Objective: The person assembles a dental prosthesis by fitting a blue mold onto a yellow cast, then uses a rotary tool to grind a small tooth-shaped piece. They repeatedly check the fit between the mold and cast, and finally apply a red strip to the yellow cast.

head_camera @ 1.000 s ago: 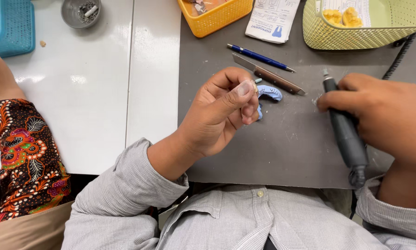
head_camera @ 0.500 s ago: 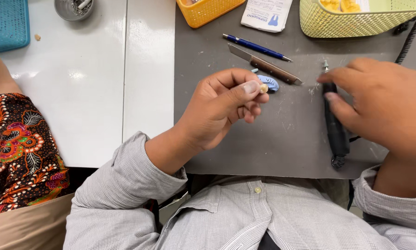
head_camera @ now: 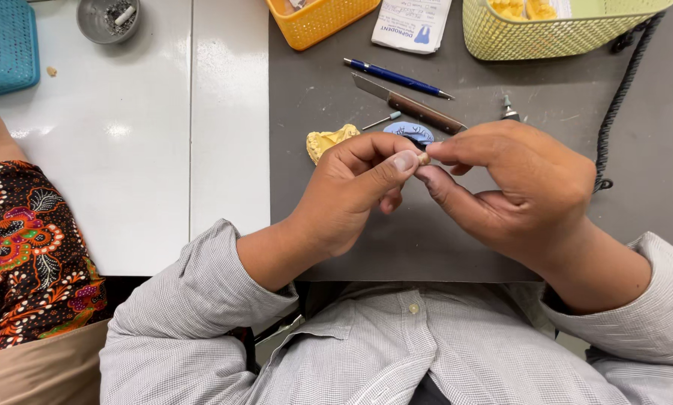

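Observation:
My left hand (head_camera: 351,191) and my right hand (head_camera: 520,187) meet over the dark grey mat (head_camera: 314,90). Thumb and fingertips of both pinch a small tan piece (head_camera: 424,157) between them. Just behind the fingertips a small blue piece (head_camera: 405,130) lies on the mat. A yellow dental cast fragment (head_camera: 327,140) sits to the left of my left hand. The metal tip of a rotary tool (head_camera: 509,109) shows beyond my right knuckles; its body is hidden under the hand.
A brown-handled knife (head_camera: 415,109), a blue pen (head_camera: 396,77) and a small bur (head_camera: 381,120) lie behind my hands. Farther back are an orange basket (head_camera: 321,19), a paper packet (head_camera: 411,22) and a yellow basket (head_camera: 569,34). A dark cord (head_camera: 621,82) runs right. Another person's patterned sleeve (head_camera: 29,247) rests at left.
My right hand has left its grip on the dark rotary tool and moved left to meet my left hand. Both now pinch the small piece.

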